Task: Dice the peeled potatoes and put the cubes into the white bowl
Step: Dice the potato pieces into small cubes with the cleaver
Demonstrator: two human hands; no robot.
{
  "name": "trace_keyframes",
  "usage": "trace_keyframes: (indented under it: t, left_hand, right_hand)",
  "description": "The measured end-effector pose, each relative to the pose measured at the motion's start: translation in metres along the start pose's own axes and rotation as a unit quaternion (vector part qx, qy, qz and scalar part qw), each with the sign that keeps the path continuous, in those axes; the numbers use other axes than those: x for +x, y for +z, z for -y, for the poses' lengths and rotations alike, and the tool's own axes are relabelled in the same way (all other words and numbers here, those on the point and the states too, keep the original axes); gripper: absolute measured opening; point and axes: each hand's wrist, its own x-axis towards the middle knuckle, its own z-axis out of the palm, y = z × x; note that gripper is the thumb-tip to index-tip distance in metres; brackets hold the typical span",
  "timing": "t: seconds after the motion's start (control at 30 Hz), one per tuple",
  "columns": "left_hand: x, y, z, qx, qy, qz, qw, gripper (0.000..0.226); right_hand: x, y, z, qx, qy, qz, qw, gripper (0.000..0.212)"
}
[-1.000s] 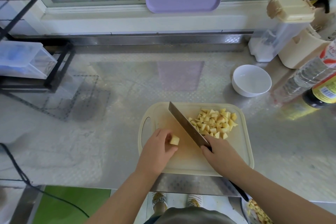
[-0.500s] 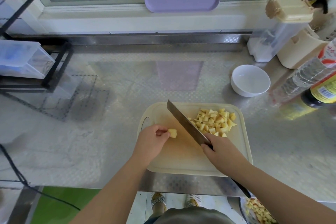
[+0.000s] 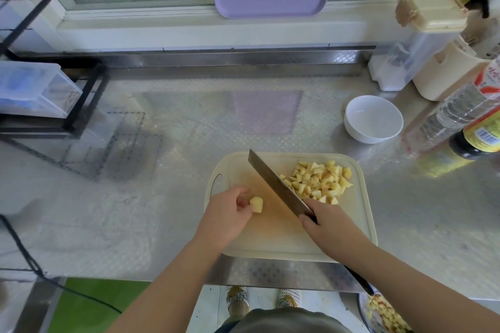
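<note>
Potato stub (image 3: 256,204), pinched by left hand (image 3: 230,215) fingers (image 3: 238,193), should lie flat (tips tucked) before the knife (image 3: 276,184) gripped in the right hand (image 3: 328,223) drops.

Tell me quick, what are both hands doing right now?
Left hand: closed, pinching a small potato piece over the cutting board.
Right hand: closed, gripping the knife.

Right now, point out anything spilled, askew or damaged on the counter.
Nothing stands out. The cubes lie heaped on the board, none on the counter; the bowl stands upright, empty. The left hand holds a potato piece, the right hand the knife.
</note>
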Motion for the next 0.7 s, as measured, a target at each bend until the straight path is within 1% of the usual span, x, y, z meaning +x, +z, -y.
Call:
trace_keyframes:
  t: [0.07, 0.23, 0.3, 0.4, 0.43, 0.6, 0.7]
  left_hand:
    - [-0.002, 0.001, 0.0, 0.011, 0.002, 0.005, 1.0, 0.036]
    - [-0.001, 0.003, -0.002, 0.018, 0.003, -0.016, 1.0, 0.021]
    - [-0.003, 0.005, -0.004, 0.003, -0.007, -0.017, 1.0, 0.021]
    - [-0.006, 0.009, -0.006, -0.017, -0.004, -0.01, 1.0, 0.032]
    - [-0.007, 0.01, -0.008, -0.017, -0.005, -0.009, 1.0, 0.032]
    - [-0.01, 0.015, -0.012, -0.007, -0.036, -0.018, 0.999, 0.019]
    - [-0.012, 0.019, -0.013, -0.021, -0.06, -0.028, 0.998, 0.015]
  right_hand:
    - [-0.001, 0.0, 0.0, 0.0, -0.001, -0.001, 1.0, 0.015]
    - [-0.002, 0.001, 0.003, 0.007, 0.0, -0.003, 1.0, 0.015]
    - [-0.004, 0.003, 0.005, 0.009, -0.004, -0.005, 1.0, 0.014]
    - [-0.007, 0.007, 0.01, 0.021, -0.012, -0.008, 1.0, 0.013]
    - [-0.009, 0.008, 0.012, 0.024, -0.013, -0.011, 1.0, 0.013]
    - [-0.016, 0.014, 0.017, 0.02, -0.008, -0.019, 1.0, 0.016]
    - [-0.021, 0.016, 0.021, 0.023, -0.014, -0.021, 0.999, 0.012]
